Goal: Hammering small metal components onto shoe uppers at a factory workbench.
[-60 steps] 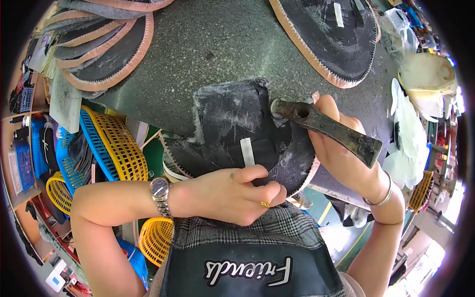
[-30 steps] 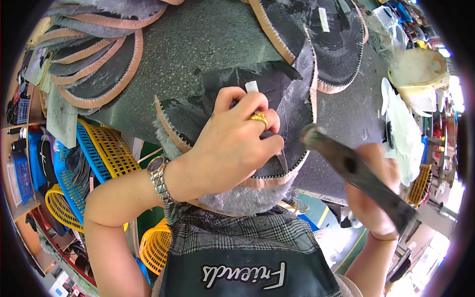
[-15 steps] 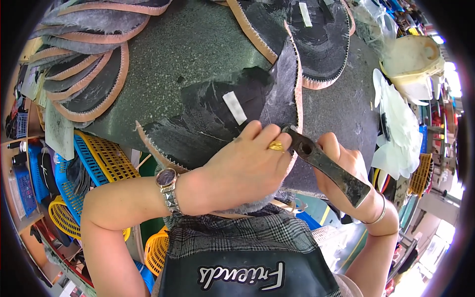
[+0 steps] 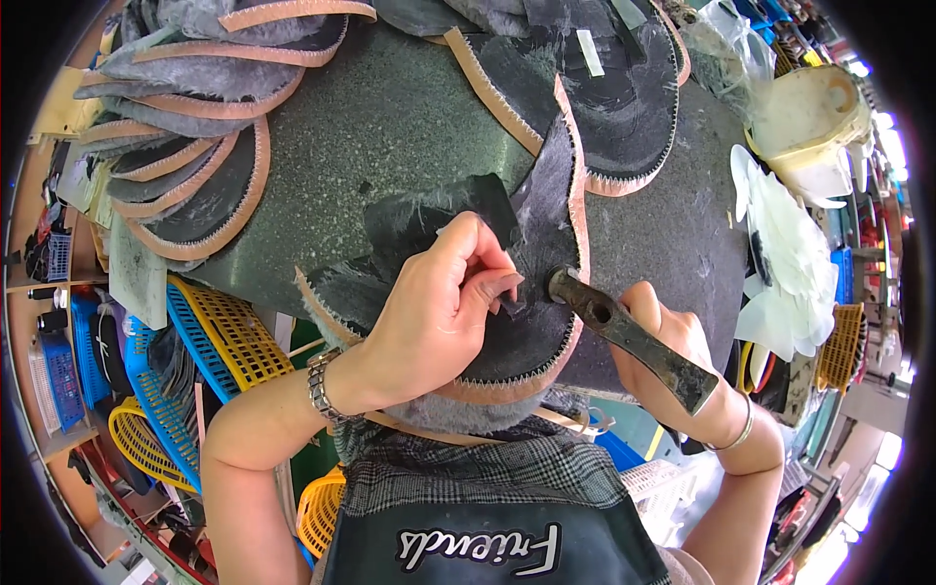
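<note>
A dark furry shoe upper piece [image 4: 531,336] with a tan zigzag edge lies folded on the green speckled table [image 4: 390,117] in front of me. My left hand [image 4: 439,307] pinches a fold of this piece near its middle. In my right hand [image 4: 673,351] is a dark metal hammer [image 4: 624,336], gripped by its handle. The hammer's head rests against the fold, right beside my left fingertips.
Stacks of similar grey and tan-edged pieces lie at the table's far left [image 4: 185,136] and top [image 4: 604,88]. A cream tub [image 4: 809,117] and white plastic pieces [image 4: 780,263] sit at right. Yellow and blue baskets [image 4: 205,341] stand below the table's left edge.
The piece has been turned and refolded on the table. My left hand shifted its pinch toward the fold, and the hammer came down from a raised position onto the fold.
</note>
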Demonstrator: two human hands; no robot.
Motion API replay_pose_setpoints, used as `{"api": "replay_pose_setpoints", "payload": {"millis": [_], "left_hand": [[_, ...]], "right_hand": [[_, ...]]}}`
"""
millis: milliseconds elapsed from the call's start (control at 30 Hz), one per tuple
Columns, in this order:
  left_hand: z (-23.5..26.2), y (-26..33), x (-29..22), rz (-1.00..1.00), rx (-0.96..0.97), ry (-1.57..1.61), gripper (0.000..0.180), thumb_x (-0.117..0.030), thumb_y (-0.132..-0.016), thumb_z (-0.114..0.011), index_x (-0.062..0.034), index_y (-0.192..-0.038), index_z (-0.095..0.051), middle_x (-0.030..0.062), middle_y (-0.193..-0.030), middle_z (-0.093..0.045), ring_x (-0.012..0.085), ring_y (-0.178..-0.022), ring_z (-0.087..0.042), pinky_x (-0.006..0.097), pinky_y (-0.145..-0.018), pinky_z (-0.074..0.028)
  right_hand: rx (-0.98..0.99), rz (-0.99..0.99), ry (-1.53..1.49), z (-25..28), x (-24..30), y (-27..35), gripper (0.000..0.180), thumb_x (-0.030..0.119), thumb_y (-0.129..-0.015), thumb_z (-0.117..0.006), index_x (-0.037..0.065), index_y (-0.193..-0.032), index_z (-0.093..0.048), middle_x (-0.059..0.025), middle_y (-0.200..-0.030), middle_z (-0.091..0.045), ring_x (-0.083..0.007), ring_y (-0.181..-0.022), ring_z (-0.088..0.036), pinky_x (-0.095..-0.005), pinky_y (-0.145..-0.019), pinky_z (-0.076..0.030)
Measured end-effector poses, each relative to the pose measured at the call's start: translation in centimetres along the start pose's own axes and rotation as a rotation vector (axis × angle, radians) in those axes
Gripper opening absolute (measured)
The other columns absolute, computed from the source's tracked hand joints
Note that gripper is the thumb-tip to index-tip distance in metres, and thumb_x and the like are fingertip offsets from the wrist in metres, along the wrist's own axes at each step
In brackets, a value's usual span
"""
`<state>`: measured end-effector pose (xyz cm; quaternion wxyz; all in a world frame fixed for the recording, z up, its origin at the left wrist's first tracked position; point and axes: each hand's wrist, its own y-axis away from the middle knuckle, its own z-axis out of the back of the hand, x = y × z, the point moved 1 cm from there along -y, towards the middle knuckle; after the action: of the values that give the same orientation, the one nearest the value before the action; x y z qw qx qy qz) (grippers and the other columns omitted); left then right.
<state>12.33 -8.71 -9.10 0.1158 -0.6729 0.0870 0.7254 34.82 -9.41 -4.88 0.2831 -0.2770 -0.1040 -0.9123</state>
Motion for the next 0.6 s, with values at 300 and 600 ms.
{"api": "replay_pose_setpoints", "payload": {"millis": [300,600], "left_hand": [[9.1,2.7,-5.6,0.408,0.938,-0.048,0.015,-0.014,-0.092,-0.057,-0.0011,-0.093,-0.064,0.0073,-0.075,-0.066,0.0145,-0.061,-0.061,0.026,-0.055,-0.046],[5.1,3.2,-7.0,-0.038,0.423,-0.345,0.028,-0.001,-0.071,-0.072,-0.0073,-0.098,-0.072,0.0038,-0.076,-0.065,0.0174,-0.069,-0.063,0.029,-0.064,-0.050]], "right_hand": [[0.044,0.029,-0.068,-0.2,-0.9,0.1,0.028,-0.002,-0.073,-0.058,0.002,-0.092,-0.038,-0.0162,-0.071,-0.050,-0.0388,-0.059,-0.055,-0.0416,-0.047,-0.042],[-0.023,0.082,0.000,-0.3,-0.4,0.2,0.024,-0.005,-0.076,-0.061,0.000,-0.090,-0.043,-0.0161,-0.064,-0.052,-0.0367,-0.051,-0.055,-0.0405,-0.043,-0.043]]}}
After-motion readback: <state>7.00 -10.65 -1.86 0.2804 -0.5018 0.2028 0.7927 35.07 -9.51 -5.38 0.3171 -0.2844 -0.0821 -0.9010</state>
